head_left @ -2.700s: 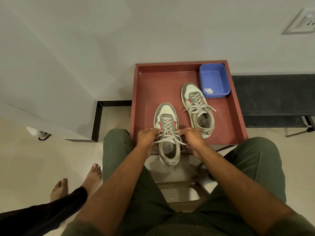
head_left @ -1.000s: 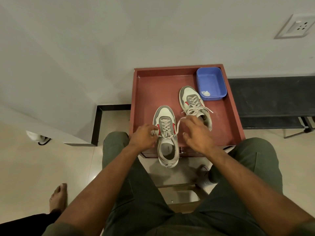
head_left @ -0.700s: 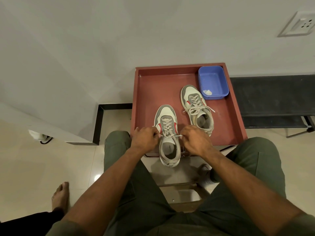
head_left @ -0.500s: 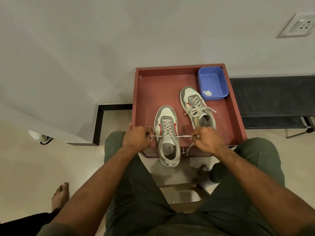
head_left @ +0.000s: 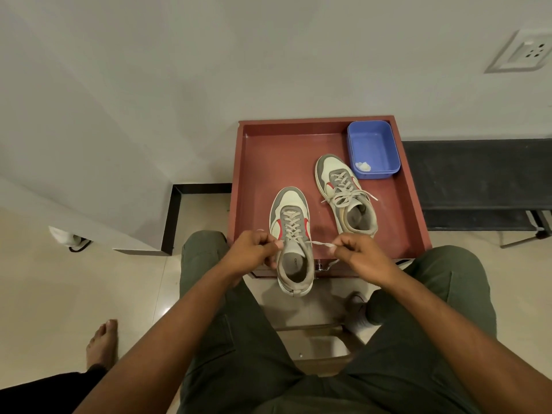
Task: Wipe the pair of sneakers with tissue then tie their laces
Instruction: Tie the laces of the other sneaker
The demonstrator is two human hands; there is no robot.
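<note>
Grey-white sneakers (head_left: 292, 234), red tray (head_left: 268, 162), blue tub (head_left: 373, 144)

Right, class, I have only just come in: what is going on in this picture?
A seated person is tying the lace of the near sneaker, whose heel overhangs the front edge of a red tray. The left hand and right hand each pinch a lace end, pulled out sideways. The far sneaker lies beside a blue tub holding crumpled tissue.

— How are the hands set?
— Both forearms reach forward. The left hand (head_left: 256, 249) has curled fingers pinching a lace end (head_left: 321, 243); the right hand (head_left: 360, 254) pinches its other end, knuckles up.
</note>
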